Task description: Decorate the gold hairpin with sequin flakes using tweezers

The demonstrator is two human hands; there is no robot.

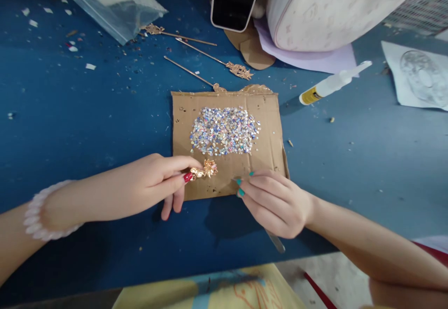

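Pinched between thumb and finger, my left hand [150, 183] holds a gold flower ornament [209, 168] above the lower left of a cardboard piece [266, 150]. Any stem behind the ornament is hidden by the hand. My right hand [276, 201] is closed around metal tweezers [277, 242]. Their rounded end sticks out below the palm, while the fine tips point left toward the ornament, apart from it. On the cardboard, a patch of small shiny blue, pink and white chips [224, 131] lies just beyond both hands. Whether the tips grip a chip is too small to see.
Several gold hair sticks [238, 70] lie beyond the cardboard. A glue bottle [311, 95] with a white nozzle stands to the right. Farther back are a phone [236, 1], a plastic bag [115, 10] and a pale rounded case [315, 15]. Paper [418, 75] lies far right.
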